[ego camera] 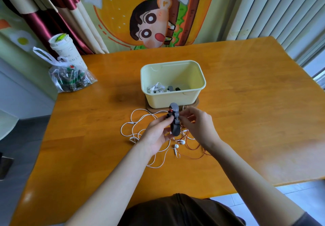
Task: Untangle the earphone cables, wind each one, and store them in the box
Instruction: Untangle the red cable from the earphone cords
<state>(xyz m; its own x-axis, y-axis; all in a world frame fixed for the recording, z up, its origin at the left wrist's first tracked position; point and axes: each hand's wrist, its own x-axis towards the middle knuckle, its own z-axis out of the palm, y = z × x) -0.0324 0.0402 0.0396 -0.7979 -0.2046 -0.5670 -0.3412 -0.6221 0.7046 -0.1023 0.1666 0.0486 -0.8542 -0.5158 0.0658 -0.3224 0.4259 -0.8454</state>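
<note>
The left hand [158, 135] and right hand [197, 124] both pinch a grey holder [175, 122] just above the tangled white cable [133, 110] and red-brown cable [194, 148] on the worktop [246, 120]. It is probably best to steady with the left and feed slack gently, lest loops snag. Just beyond stands the open box [175, 101], a wound white set [155, 88] inside, with bare worktop either side and the edges well off.

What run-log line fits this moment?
left hand holds grey winder | right hand pinches it | white earphones loose | box holds wound white set

Dark items [170, 88] half hidden behind box [173, 101] wall; bag [70, 78] contents unclear
</note>
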